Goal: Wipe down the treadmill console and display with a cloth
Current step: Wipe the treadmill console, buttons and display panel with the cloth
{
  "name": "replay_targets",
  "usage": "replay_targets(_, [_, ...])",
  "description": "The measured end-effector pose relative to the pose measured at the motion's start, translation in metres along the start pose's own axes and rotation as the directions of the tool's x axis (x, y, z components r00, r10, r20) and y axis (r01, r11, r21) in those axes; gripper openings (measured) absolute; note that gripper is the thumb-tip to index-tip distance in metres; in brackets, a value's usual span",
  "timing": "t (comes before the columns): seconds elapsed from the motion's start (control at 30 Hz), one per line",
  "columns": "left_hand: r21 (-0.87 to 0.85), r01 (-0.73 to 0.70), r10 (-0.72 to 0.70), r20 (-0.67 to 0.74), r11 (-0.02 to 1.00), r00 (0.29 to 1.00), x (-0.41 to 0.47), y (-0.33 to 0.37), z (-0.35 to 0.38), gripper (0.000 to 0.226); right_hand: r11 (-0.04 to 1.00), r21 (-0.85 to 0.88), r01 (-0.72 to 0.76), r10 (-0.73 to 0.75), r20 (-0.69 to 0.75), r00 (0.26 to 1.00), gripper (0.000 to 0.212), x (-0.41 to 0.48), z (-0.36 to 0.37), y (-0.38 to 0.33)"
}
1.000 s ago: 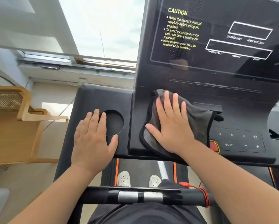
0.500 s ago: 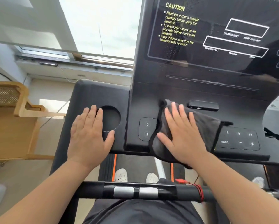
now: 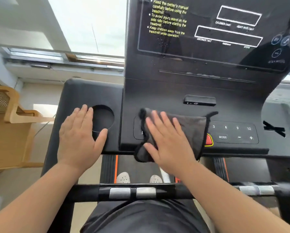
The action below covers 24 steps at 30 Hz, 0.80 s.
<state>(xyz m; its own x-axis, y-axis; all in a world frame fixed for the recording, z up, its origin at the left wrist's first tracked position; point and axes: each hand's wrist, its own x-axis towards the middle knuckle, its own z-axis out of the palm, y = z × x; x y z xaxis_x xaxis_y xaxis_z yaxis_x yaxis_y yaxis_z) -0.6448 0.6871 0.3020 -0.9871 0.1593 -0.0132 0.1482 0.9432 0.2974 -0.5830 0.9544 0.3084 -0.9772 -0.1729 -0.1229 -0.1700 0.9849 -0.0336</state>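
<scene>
Obs, head cam: our right hand (image 3: 167, 142) lies flat, fingers spread, palm down on the grey cloth (image 3: 191, 132). No pinch; the cloth is held only by downward pressure. Cloth sits on the lower treadmill console (image 3: 174, 98), over the left part of the button row. Its near-left corner hangs off the console's front edge above the belt (image 3: 137, 167). Right hand is motion-blurred, so a swipe seems under way (judgement).

Left hand (image 3: 78, 137) is spread flat and empty, braced on the left wing of the console, thumb at the rim of the round cup holder (image 3: 103, 119).

Handling, judged: cloth looks soft, thin, light, w/ a dark stitched hem. It'll bunch or slide under the palm if pressure is uneven. Best hold = flat palm over the middle, or pinch the hem to refold. Console surface looks smooth and hard, so low friction.

Edges/room:
- Red stop button (image 3: 208, 140) peeks out just beside the cloth's right hem; keypad (image 3: 233, 132) w/ 3/6/9/12, MODE, −, + to its right. A firm wipe could press keys.
- Small raised black slot piece (image 3: 199, 100) sits above the cloth; may snag the hem.
- Display panel (image 3: 208, 31) rises steeply behind; droplets or specks show near the caution text. Open room upward.
- Handlebar (image 3: 132, 192) crosses under both forearms and limits pull-back.
- Front edge: overhanging corner could slip off.
</scene>
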Motion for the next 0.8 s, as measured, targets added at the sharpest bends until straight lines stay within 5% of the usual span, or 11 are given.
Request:
replay_targets(0.2, [0.018, 0.004, -0.004, 0.009, 1.000, 1.000, -0.001, 0.001, -0.001, 0.075, 0.934, -0.033, -0.355, 0.356, 0.014, 0.935, 0.086, 0.002, -0.009, 0.031])
replay_targets(0.37, [0.014, -0.003, 0.003, -0.003, 1.000, 1.000, -0.002, 0.002, -0.001, 0.074, 1.000, 0.009, 0.008, -0.008, 0.018, 1.000, 0.083, 0.021, -0.007, -0.062])
replay_targets(0.5, [0.000, 0.001, -0.001, -0.003, 1.000, 1.000, -0.003, 0.002, -0.003, 0.073, 0.986, 0.035, 0.164, -0.164, 0.015, 0.986, 0.081, 0.009, -0.002, -0.065])
replay_targets(0.63, [-0.007, 0.002, -0.002, 0.004, 1.000, 1.000, -0.002, 0.003, -0.003, 0.074, 0.991, 0.007, -0.137, 0.137, 0.017, 0.990, 0.087, -0.015, -0.002, 0.012])
replay_targets(0.8, [-0.032, 0.003, -0.002, 0.012, 0.999, 1.000, -0.002, 0.004, -0.005, 0.074, 0.872, -0.023, -0.489, 0.490, 0.013, 0.872, 0.094, -0.019, -0.008, 0.058])
